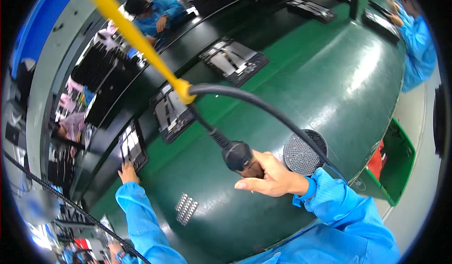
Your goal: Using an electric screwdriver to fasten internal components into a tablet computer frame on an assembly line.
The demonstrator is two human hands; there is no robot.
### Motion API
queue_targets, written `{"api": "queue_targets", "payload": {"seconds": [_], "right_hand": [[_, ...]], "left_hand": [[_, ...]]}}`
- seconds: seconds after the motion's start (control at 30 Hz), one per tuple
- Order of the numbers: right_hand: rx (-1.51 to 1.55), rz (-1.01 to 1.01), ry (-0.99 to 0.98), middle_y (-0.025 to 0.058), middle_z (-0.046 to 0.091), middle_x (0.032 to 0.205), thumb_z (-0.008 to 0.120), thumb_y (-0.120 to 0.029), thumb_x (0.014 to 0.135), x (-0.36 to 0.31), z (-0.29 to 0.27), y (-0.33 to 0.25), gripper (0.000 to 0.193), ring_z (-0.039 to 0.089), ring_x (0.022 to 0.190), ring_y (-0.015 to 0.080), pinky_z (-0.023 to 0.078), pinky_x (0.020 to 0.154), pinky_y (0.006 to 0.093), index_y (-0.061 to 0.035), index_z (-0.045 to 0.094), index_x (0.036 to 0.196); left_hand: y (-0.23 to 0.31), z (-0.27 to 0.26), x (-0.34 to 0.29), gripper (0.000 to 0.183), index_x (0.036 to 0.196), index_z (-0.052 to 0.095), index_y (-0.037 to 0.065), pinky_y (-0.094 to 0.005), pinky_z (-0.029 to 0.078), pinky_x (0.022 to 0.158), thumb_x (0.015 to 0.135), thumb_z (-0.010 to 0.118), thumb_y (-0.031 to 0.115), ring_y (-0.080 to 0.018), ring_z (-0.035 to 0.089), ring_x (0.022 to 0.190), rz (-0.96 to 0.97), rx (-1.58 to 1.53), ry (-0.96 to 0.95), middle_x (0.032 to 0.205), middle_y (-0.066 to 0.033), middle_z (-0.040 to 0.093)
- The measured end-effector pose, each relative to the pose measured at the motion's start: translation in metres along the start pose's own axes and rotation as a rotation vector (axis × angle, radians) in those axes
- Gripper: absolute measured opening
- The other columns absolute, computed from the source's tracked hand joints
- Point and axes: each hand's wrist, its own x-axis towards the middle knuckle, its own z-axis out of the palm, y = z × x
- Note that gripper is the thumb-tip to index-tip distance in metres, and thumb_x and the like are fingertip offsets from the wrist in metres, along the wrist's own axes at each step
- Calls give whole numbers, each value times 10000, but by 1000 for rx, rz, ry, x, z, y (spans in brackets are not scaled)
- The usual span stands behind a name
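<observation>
Green worktop (339,108) sweeps across the room, with co-workers in blue at the far left (162,16) and far right (419,52). Near the middle, the right hand (275,177) has its grip closed around a dark corded tool (238,155), thumb on the near side; the tool's tip is hidden. Its cable (259,102) arcs to the right from a yellow strap (141,42). To the left, the left hand (128,173) has its fingertips at the near edge of a flat device (133,144); I cannot tell whether they pinch it or only touch. Two more devices (172,113) (233,60) lie farther off. A round dotted dish (305,151) sits just right of the tool, a small studded sheet (187,209) nearer and left, a green bin (400,162) at the right.

For good handling, I would steady the device by its rim, fingers off the bright panel, hold the tool upright and leave its cable slack.
</observation>
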Motion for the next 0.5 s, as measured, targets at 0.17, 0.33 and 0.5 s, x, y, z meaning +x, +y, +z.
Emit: {"api": "queue_targets", "payload": {"seconds": [0.17,0.33,0.5], "right_hand": [[-62,-14,64,29,521,662,679,-309,843,-3,-8,0,390,449,574,87,371,517,265,9,506,989],[0,-5,66,30,513,611,641,-331,866,-3,-8,8,344,490,521,92,400,469,262,-22,509,940],[132,-31,-18,27,515,588,525,-403,917,-10,-11,8,364,516,469,100,416,421,250,-42,488,885]], "left_hand": [[10,-22,-4,512,1127,529,30,-449,440,903,627,591,-64,-326,524,1102,67,-263,268,1200,-137,539],[25,-66,-22,313,924,659,70,-429,487,751,629,555,84,-334,622,852,-93,-244,604,891,-127,670],[-9,-121,-76,326,935,668,52,-459,485,632,638,538,89,-366,632,679,-196,-284,873,764,-194,654]]}}
